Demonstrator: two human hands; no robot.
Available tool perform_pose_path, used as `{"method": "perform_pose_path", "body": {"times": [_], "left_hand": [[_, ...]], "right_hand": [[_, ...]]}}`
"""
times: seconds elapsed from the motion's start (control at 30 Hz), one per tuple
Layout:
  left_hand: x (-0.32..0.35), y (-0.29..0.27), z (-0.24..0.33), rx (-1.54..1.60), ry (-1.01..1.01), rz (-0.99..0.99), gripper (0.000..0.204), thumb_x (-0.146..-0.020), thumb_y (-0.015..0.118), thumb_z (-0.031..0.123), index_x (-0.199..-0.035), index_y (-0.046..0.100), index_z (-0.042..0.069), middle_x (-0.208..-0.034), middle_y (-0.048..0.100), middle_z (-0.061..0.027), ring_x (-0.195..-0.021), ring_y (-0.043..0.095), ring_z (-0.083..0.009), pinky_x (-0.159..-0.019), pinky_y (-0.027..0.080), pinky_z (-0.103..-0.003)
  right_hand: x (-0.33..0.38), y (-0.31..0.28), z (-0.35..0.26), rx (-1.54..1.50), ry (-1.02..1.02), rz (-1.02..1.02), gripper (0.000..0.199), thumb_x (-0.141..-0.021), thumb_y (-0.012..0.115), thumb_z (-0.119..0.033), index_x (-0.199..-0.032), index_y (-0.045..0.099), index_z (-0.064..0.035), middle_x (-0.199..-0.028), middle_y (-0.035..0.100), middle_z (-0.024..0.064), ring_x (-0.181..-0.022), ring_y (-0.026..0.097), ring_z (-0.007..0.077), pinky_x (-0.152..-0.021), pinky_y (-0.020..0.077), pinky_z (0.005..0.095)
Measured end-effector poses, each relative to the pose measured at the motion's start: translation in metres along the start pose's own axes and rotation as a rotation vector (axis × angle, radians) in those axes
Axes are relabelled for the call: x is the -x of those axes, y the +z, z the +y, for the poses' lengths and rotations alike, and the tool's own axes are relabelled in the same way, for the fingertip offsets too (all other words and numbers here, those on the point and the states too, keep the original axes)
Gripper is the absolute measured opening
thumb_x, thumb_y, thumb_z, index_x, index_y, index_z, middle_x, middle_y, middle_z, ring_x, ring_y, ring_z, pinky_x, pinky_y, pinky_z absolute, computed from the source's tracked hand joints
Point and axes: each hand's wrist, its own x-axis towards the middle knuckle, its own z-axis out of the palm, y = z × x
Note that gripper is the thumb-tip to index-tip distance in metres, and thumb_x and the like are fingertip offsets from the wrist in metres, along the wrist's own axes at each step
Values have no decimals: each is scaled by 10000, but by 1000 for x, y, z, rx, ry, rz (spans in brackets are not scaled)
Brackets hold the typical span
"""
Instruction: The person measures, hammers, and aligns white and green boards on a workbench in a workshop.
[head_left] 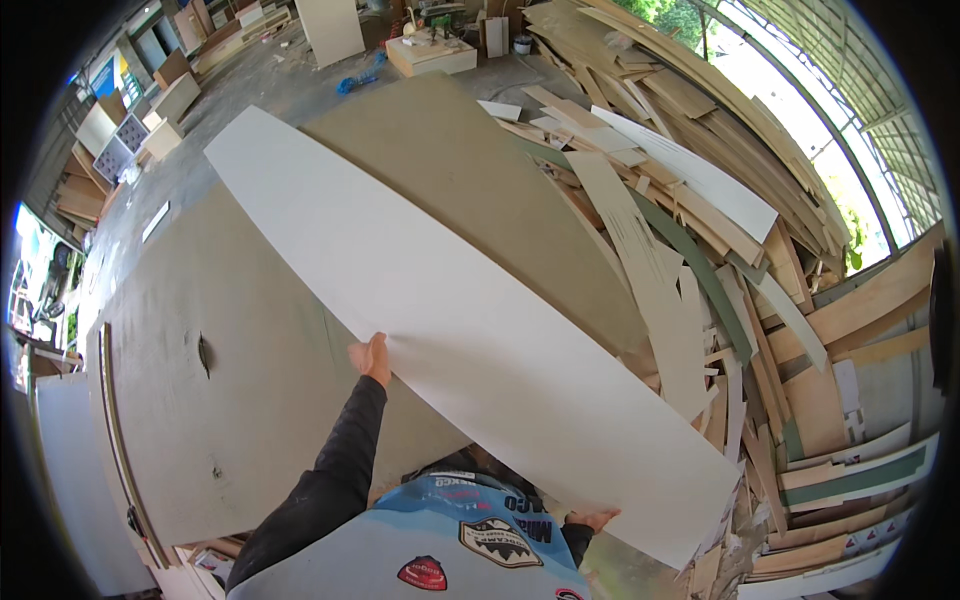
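Note:
A long white board (470, 320) stretches slantwise in front of me, from the far left down to the near right. My left hand (372, 358) grips its near edge around the middle, thumb on top and fingers partly hidden below. Close to the board's right end, my right hand (597, 519) holds the same edge, its fingers mostly underneath. Under the board lies a large grey-brown sheet (270, 400) with a small dark tear. Another grey-brown area (450, 150) of the work surface shows beyond the board's far edge.
A heap of wooden offcuts (680, 200) and strips rises along the right side. Stacked strips (860, 490) lie at the near right. Beyond the sheet, a low box-like bench (432, 55) and a blue cord (362, 75) are on the concrete floor. A long strip (120, 430) runs along the left edge.

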Motion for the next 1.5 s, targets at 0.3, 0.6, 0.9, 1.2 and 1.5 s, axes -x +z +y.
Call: {"method": "perform_pose_path", "body": {"times": [0.3,0.6,0.9,1.2,1.5], "left_hand": [[-55,-34,20,-47,21,121,516,-751,720,308,-967,642,-154,-1055,642,-315,-956,629,-381,-850,493,-453],[24,0,38,-94,-9,166,537,-728,741,300,-1022,628,-134,-1124,596,-326,-1046,591,-416,-882,488,-478],[46,14,63,-129,-188,170,674,-716,731,304,-1221,502,-80,-1274,487,-321,-1213,466,-432,-995,434,-485],[4,-2,105,9,-437,212,588,-788,691,287,-1231,519,-59,-1283,529,-268,-1203,516,-393,-972,464,-465],[-27,-42,70,648,-395,-125,768,-842,730,376,-1383,423,-76,-1494,374,-233,-1287,472,-353,-1036,404,-446]], "right_hand": [[-46,-22,-90,54,-61,156,763,-961,381,-646,-1462,371,-70,-1529,362,100,-1383,325,319,-1159,251,521],[-226,-136,-301,599,-471,492,609,-969,380,-508,-1370,501,-65,-1382,526,146,-1239,510,334,-1011,452,513],[-175,-56,-146,330,-256,198,452,-891,555,-381,-1172,594,-29,-1152,641,167,-930,634,327,-775,548,459],[-36,108,-45,558,-195,874,706,-939,423,-549,-964,607,132,-1071,662,246,-893,669,379,-708,569,522],[-72,110,-38,643,-163,905,746,-966,362,-554,-987,613,148,-1063,673,260,-940,678,407,-782,582,517]]}}
